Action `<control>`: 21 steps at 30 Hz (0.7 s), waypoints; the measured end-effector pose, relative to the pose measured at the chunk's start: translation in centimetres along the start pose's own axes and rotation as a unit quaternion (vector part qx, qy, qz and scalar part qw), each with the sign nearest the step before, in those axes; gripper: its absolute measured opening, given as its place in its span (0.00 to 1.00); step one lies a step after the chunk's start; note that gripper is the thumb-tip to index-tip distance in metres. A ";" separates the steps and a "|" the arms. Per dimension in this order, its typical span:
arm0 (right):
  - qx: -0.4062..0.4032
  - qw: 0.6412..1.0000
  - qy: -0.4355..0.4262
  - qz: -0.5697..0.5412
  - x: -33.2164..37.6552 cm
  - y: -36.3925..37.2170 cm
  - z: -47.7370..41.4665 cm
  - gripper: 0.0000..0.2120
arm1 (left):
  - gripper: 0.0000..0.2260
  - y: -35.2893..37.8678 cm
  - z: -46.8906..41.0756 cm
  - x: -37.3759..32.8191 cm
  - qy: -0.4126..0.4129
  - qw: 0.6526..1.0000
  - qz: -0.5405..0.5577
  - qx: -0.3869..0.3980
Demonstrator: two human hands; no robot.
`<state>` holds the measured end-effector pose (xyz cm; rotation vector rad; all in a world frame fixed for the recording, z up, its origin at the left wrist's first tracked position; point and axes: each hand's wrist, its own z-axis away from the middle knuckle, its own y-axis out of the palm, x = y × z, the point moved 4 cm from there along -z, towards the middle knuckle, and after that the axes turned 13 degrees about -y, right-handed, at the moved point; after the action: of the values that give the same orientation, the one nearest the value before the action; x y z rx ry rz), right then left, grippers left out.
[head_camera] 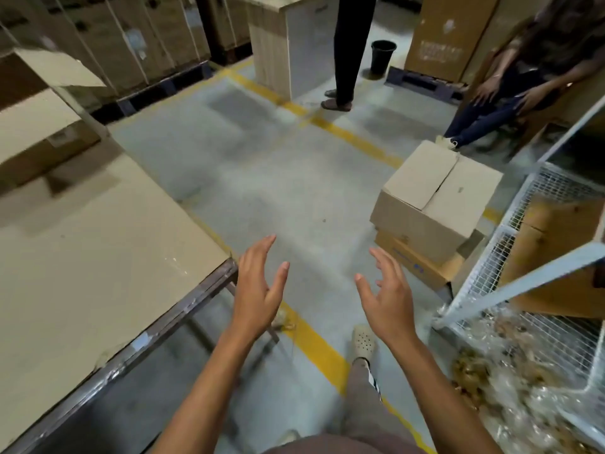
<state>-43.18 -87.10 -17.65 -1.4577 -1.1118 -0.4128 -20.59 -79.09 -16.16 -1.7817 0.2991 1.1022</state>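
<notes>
My left hand [258, 290] and my right hand [388, 296] are both raised in front of me over the concrete floor, palms facing each other, fingers spread and empty. A closed cardboard box [435, 198] sits on the floor ahead to the right, resting on a flattened carton [415, 263]. My right hand is short of it and apart from it. A table topped with cardboard sheet [82, 244] stands at my left, its metal edge close to my left wrist.
A white wire cage trolley [523, 257] with plastic wrap and wooden pieces stands on the right. One person stands at the back [347, 50]; another sits at the far right [510, 80]. A black bucket [382, 55], stacked cartons on pallets and yellow floor lines lie around.
</notes>
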 end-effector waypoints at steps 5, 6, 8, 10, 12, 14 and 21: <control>0.043 0.997 -0.055 -0.022 -3.0 1.0 -12.0 0.24 | 0.25 3.5 -9.1 -0.7 -0.044 0.998 -0.001 -0.045; 0.058 0.996 -0.068 -0.022 -3.3 1.2 -14.2 0.24 | 0.25 4.0 -10.7 -1.0 -0.052 0.997 0.002 -0.058; 0.084 0.992 -0.091 -0.024 -3.7 1.3 -18.3 0.24 | 0.25 5.0 -13.6 -1.7 -0.069 0.994 0.006 -0.085; 0.111 0.986 -0.120 -0.033 -3.7 1.6 -22.2 0.25 | 0.24 5.6 -16.4 -2.6 -0.078 0.990 0.014 -0.118; 0.130 0.981 -0.141 -0.036 -3.6 2.2 -26.2 0.25 | 0.24 5.7 -19.0 -3.2 -0.084 0.985 0.015 -0.148; 0.149 0.975 -0.159 -0.031 -3.3 3.3 -29.5 0.25 | 0.25 5.4 -21.1 -3.4 -0.095 0.981 0.007 -0.167; 0.203 0.943 -0.265 -0.022 0.8 11.3 -39.5 0.25 | 0.24 1.4 -28.2 -1.2 -0.148 0.954 -0.042 -0.257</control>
<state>-20.17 -120.95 -13.91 -1.1982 -1.5516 0.1941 -6.72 -103.52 -13.08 -2.0111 -0.2697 1.4540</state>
